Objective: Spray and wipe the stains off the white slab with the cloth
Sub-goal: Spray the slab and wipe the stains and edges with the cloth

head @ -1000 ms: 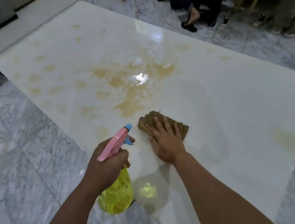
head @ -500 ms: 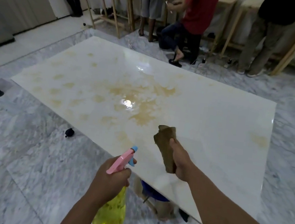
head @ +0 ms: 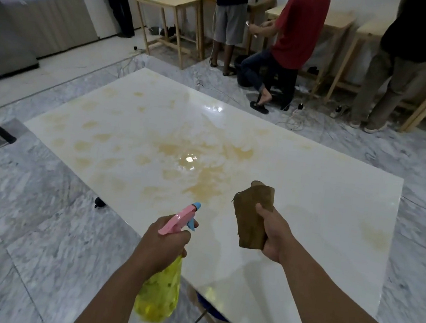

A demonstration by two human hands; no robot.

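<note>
Head view: left hand [head: 163, 238] clenches the spray bottle [head: 162, 284] at the neck, nozzle aimed at the slab [head: 310, 189]. Finger looks to be on the trigger, hard to confirm from this angle. Bottle is light plastic with yellow liquid; the neck is the right hold.

Right hand [head: 273, 237] grips the brown cloth [head: 253, 217], folded and raised off the surface, just above the near edge. Soft, limp, probably damp; best pressed flat under the palm to wipe.

Slab is glossy, likely slick when wet. Tan stains [head: 204, 176] spread across centre and left, one patch far right.
</note>
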